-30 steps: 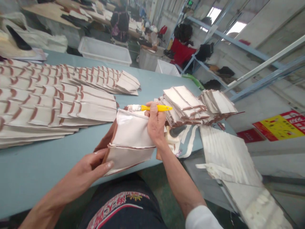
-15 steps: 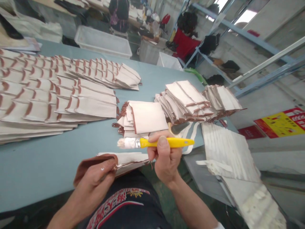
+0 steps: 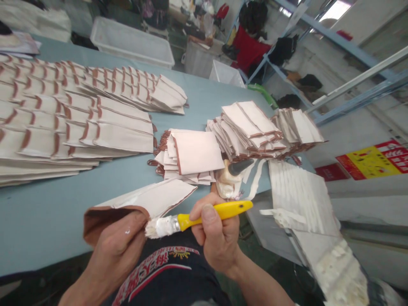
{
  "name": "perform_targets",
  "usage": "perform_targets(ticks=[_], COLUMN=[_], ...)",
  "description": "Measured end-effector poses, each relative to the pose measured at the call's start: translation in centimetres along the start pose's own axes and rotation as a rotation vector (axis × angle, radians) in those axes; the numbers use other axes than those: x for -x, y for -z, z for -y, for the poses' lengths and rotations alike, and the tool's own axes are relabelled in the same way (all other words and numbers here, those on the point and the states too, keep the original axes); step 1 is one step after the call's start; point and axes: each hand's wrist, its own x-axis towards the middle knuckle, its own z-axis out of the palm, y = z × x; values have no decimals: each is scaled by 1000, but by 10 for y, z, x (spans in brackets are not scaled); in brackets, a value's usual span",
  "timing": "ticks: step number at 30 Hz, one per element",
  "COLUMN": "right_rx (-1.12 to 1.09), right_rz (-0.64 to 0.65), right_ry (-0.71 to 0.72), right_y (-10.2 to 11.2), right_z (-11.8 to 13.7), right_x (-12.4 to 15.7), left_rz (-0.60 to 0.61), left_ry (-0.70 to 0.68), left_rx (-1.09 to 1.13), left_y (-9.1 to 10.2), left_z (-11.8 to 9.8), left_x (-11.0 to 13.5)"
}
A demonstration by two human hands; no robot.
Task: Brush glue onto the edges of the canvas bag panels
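Note:
My left hand (image 3: 119,240) is closed on the brown-trimmed opening of a cream fabric pouch (image 3: 159,194), which lies at the table's near edge with its brown inside showing. A white smear marks this hand. In my right hand (image 3: 216,229) is a paintbrush (image 3: 231,209) with a yellow handle; its bristles are coated in white paste and sit close beside the pouch's rim and my left fingers. Whether the bristles touch the pouch I cannot tell. Just beyond my right hand stands a paste-crusted container (image 3: 228,180) with a dark handle-like part sticking out.
Overlapping rows of similar pouches (image 3: 124,136) cover the left of the blue-green table (image 3: 47,221). A small stack (image 3: 199,153) lies in the middle, larger piles (image 3: 251,127) to the right. A paste-covered board (image 3: 302,199) slopes down at right. White bins (image 3: 132,44) stand behind the table.
The brush has come down and left, its bristles now near the pouch's opening. My left hand has shifted left and down with the pouch, whose mouth gapes wider. The paste container is now uncovered to view.

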Motion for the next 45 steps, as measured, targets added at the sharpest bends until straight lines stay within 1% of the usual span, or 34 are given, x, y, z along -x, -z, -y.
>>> perform_targets(ticks=[2,4,5,8,10,13,16,19,22,25,27,31,33,34,36,38,40,42,45], right_rx=[33,62,68,45,34,59,76,117,185,168,136,174,189,186,153,90,20,-14,6], right_rz=[-65,-114,-110,-9,20,-43,-88,-65,-47,-99,-112,-21,0,-4,-24,-48,-59,-42,13], right_ry=[-4,4,3,-30,-57,-58,-17,12,2,-10,2,-18,-49,-57,-52,-16,34,81,181], right_y=[1,0,0,-1,0,3,4,7,14,18,16,14,17,19,24,25,21,13,2], right_z=[2,2,1,-2,-2,-1,-3,-9,-14,-14,-13,-14,-12,-10,-5,-1,-2,-8,-22], right_x=[-4,-9,-10,-11,-11,-15,-19,-19,-20,-25,-28,-31,-32,-34,-37,-42,-46,-51,-58], left_rz=[-24,-38,-37,-21,-15,-17,-14,-18,-29,-32,-19,25,21,24,44,71,70,89,159], left_ry=[-49,-69,-67,-63,-66,-77,-89,-44,-2,-14,7,67,132,188,334,486,633,764,855], left_rx=[-16,-43,-55,-65,-57,-60,-68,-87,-107,-95,-76,-47,-38,-36,-16,58,216,423,679], left_y=[-1,-1,-2,-2,-3,-3,-4,-4,-3,-2,-3,-4,-2,-1,4,10,14,17,15], left_z=[3,8,11,15,15,16,16,15,16,17,16,7,3,2,3,4,3,-2,-14], left_x=[-1,-2,-1,0,0,-2,-6,-11,-15,-18,-21,-32,-38,-42,-49,-56,-63,-67,-71])
